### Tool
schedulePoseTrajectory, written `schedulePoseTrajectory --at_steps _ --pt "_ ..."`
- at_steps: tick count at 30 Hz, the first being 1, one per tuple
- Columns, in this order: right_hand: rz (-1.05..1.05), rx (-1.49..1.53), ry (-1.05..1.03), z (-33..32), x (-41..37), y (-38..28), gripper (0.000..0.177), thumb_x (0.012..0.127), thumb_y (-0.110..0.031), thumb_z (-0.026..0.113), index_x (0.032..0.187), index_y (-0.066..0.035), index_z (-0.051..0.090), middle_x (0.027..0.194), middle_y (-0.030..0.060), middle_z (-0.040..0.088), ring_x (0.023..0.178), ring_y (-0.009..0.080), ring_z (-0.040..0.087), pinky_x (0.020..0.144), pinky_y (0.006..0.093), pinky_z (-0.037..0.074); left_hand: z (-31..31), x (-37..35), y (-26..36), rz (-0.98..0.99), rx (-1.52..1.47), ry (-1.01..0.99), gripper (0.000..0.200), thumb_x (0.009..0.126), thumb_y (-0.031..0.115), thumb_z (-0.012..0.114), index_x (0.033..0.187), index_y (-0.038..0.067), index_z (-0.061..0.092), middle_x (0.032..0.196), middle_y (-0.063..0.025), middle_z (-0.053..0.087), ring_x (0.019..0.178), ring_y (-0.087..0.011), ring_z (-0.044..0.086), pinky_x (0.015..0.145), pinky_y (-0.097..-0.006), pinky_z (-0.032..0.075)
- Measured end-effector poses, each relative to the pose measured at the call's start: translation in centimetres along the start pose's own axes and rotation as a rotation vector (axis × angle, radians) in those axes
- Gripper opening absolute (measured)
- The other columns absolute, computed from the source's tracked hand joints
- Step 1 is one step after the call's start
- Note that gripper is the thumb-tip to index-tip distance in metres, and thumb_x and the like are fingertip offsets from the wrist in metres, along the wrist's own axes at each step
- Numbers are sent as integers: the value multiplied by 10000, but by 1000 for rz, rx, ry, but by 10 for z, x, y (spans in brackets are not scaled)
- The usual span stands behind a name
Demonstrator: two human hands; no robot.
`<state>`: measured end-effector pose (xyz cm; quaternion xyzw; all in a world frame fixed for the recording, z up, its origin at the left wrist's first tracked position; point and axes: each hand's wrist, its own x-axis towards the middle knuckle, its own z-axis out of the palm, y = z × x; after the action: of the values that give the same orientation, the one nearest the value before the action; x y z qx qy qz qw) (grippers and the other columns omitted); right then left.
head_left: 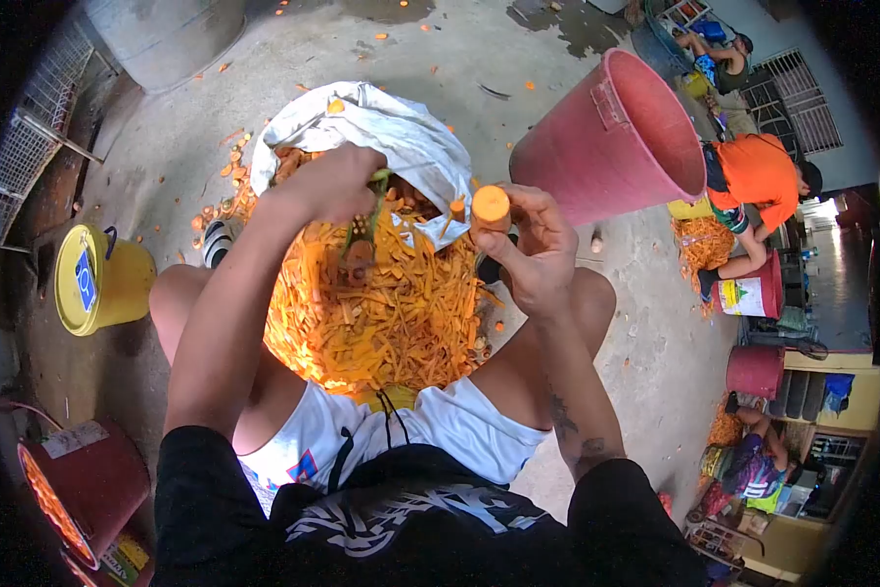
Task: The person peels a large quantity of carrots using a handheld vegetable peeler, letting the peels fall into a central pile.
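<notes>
My right hand (533,245) grips a carrot (492,205), its round cut end turned up toward me. In my closed left hand (342,183) is a green-handled peeler (380,177); its lower part is blurred above the peelings. A large heap of orange carrot peelings (381,313) lies between my knees. Just beyond it a white sack (381,122) lies open, with carrots (288,161) showing in its mouth. One carrot piece (335,107) rests on top of the sack.
A tall pink bin (586,147) stands right of the sack. At left are a lidded yellow bucket (122,279) and a red bucket (102,489) of orange pieces. Carrot bits litter the concrete floor (645,391). Co-workers sit along the right, one in an orange shirt (753,176).
</notes>
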<state>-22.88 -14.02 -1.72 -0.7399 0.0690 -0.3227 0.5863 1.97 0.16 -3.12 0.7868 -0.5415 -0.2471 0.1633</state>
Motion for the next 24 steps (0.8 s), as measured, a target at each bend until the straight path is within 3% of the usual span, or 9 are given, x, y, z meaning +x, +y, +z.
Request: schedulePoseTrajectory --at_steps 3,4,7,8,12,15,18,21,24 --pt "14 17 5 0 10 5 440 839 -87 854 1212 6 640 1191 91 686 1063 153 631 947 323 482 -17 0 -13 32 -32 158 437 765 1 560 1191 0 659 1036 -288 695 986 -422 674 918 -460 526" --pt "68 117 31 2 14 6 424 858 -81 835 1222 6 636 1200 97 680 1064 153 630 930 315 488 -14 3 -22 136 -114 349 194 826 64 611 990 -32 650 895 -237 711 837 -367 705 801 -473 526" --pt "134 196 28 8 25 17 381 957 -111 723 1288 -3 569 1193 111 659 1052 172 644 874 292 505 -30 0 -22 172 -472 487 229 850 11 617 1071 -41 640 888 -142 707 895 -278 678 842 -411 519" --pt "250 383 128 16 28 20 369 982 -143 669 1301 -18 534 1170 114 653 1029 184 651 840 297 516 -33 -1 -18 87 -559 540 128 919 104 683 987 4 637 779 -21 618 731 -148 608 660 -316 486" --pt "490 652 189 19 27 54 318 1016 -275 507 1264 -78 471 1026 116 633 845 212 637 681 342 515 -32 5 -7 77 -1056 514 175 972 253 715 952 97 639 715 78 511 531 -10 399 468 -211 281" --pt "561 710 206 43 29 43 249 1026 -296 454 1179 -102 488 942 97 613 688 177 551 580 311 426 -15 16 8 73 -1040 448 199 951 259 737 944 89 635 725 64 524 583 -43 459 518 -228 351" --pt "621 701 350 56 32 35 267 1034 -321 422 1127 -103 544 825 85 570 658 161 476 616 316 386 7 28 23 452 -818 623 179 897 206 781 886 91 644 703 50 540 586 -64 484 518 -267 391" --pt "514 723 164 51 27 32 291 1034 -331 419 1144 -100 557 826 68 564 649 163 461 607 305 378 -3 43 -11 122 -974 578 140 947 187 723 905 70 658 770 29 610 662 -81 524 612 -270 432" --pt "505 846 190 52 32 32 309 1038 -341 421 1105 -77 568 810 60 551 640 155 442 592 295 369 -8 48 -26 -22 -1035 696 114 956 186 708 922 84 671 705 41 606 545 -43 476 483 -243 371"
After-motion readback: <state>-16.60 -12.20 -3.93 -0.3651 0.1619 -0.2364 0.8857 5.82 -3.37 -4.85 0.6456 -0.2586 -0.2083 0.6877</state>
